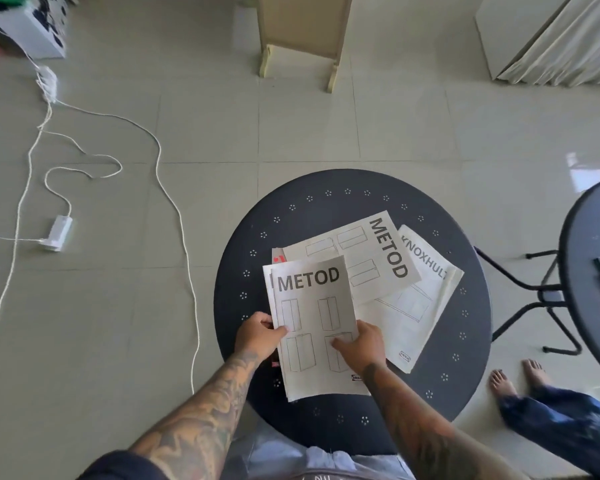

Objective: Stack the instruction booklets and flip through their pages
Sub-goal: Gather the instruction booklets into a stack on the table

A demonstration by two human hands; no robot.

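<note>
Several instruction booklets lie on a round dark table (326, 209). Nearest me is an upright METOD booklet (312, 306) on top of another booklet whose edge shows at its left. My left hand (258, 336) pinches the top booklet's left edge, thumb on the cover. My right hand (361, 344) lies flat on its lower right part, fingers pointing left. Behind it, a second METOD booklet (368, 258) lies turned sideways, partly over a KNOXHULT booklet (420, 299) at the right.
A second dark round table (589, 271) with a booklet on it stands at the right edge. Another person's bare feet (520, 375) are on the tiled floor beside it. White cables and a power strip (58, 233) lie at left. A wooden stand (302, 36) is beyond.
</note>
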